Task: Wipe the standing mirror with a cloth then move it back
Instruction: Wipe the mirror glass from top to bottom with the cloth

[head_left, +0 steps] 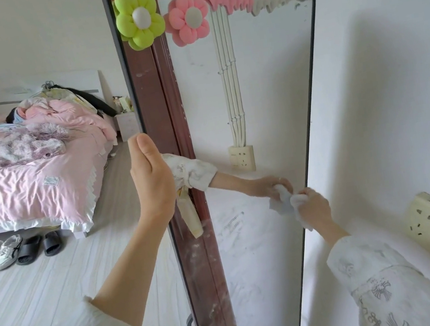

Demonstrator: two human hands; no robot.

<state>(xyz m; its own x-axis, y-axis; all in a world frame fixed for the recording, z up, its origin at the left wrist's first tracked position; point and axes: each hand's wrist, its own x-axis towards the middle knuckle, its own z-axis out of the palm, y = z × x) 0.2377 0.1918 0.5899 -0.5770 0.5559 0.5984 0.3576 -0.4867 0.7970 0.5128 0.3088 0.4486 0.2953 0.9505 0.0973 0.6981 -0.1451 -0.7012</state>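
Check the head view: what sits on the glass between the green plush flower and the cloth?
In the head view, between the green flower and the cloth lies mirror glass: a reflected brown door frame and the reflected sleeve and arm, nothing stuck on.

The tall dark-framed standing mirror (245,129) is cut off at the bottom edge of the picture, so its feet do not show, and its top left corner runs out at the top edge. The fingers of the left hand (150,176) go behind the mirror's left edge and are hidden. The crumpled white cloth (296,206) is partly hidden inside the right hand (313,207). The pink-covered bed (24,172) is cut off at the left edge. The small things on the white bedside table (127,124) are too small to tell.
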